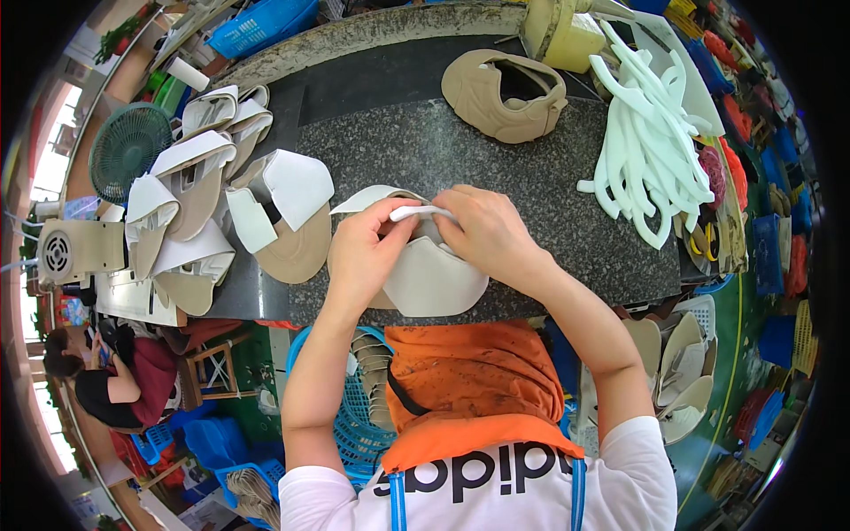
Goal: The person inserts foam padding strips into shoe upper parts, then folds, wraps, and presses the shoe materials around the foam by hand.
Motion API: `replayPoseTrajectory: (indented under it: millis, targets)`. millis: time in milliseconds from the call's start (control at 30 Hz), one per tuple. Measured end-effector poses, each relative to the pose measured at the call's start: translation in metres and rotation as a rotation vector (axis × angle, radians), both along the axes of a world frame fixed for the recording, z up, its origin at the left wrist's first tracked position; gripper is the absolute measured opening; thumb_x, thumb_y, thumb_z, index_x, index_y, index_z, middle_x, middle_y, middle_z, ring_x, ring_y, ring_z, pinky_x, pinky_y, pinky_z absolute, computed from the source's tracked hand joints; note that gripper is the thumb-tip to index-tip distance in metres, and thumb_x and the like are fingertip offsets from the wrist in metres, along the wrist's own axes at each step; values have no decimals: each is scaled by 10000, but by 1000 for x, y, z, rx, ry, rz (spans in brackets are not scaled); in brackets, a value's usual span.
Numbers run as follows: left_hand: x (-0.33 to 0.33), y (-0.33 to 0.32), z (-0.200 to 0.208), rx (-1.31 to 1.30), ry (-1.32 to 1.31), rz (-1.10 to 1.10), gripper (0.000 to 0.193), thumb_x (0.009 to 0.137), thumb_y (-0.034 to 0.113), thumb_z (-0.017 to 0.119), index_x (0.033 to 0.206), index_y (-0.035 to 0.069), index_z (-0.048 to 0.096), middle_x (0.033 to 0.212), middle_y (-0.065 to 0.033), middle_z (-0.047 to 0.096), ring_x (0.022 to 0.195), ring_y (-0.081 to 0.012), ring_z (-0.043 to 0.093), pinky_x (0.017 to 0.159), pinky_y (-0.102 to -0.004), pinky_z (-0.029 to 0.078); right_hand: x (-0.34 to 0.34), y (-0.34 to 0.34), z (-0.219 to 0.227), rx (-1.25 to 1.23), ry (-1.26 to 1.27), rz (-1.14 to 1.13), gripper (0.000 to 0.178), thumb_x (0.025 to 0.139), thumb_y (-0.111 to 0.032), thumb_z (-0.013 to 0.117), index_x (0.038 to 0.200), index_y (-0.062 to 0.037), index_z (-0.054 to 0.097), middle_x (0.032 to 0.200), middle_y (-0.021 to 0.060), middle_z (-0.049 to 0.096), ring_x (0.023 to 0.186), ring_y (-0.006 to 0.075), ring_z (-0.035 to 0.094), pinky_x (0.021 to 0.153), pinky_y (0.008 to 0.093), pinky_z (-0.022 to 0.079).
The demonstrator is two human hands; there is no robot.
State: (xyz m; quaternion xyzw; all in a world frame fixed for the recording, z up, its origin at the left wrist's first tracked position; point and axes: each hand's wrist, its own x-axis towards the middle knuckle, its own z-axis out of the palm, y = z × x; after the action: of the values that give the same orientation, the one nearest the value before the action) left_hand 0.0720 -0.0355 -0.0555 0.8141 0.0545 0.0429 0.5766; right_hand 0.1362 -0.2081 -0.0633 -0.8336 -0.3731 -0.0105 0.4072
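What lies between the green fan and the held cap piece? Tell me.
In the head view, from the fan: a heap of white-and-beige cap pieces, then a single one, then the left hand on the held cap piece.

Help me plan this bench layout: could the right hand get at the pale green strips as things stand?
Likely yes: speckled tabletop lies between the right hand and the pale green strips, with no visible obstacle, though that hand grips a white piece.
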Motion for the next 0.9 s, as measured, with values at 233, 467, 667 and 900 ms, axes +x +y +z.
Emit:
replayPoseTrajectory:
  millis: [233,467,667,900]
  targets:
    - [1,-5,-4,141,-77,23,198,859,114,623,1039,51,677,773,-53,688,688,-100,637,633,-236,480,7,5,-3,17,-115,-101,77,796,-93,555,792,-19,577,758,142,598,720,341,610,650,435,494]
    - [-3,-5,-12,110,-147,190,141,836,89,648,963,38,678,807,-67,699,717,-129,661,668,-248,495,12,7,1,-104,-59,-46,179,795,-142,600,932,-34,640,861,130,655,779,329,635,678,419,501]
    - [1,-6,0,191,-140,99,131,830,64,646,957,40,671,835,-94,697,754,-155,676,679,-270,504,21,3,2,-131,-74,17,236,802,-169,601,1005,-63,658,787,134,661,763,321,641,656,422,499]
    - [2,-4,-6,241,-193,148,258,837,62,637,1091,63,592,827,-89,694,746,-197,680,661,-295,509,17,6,16,-202,-22,61,184,850,-211,578,932,-78,674,708,138,641,695,336,632,621,432,488]
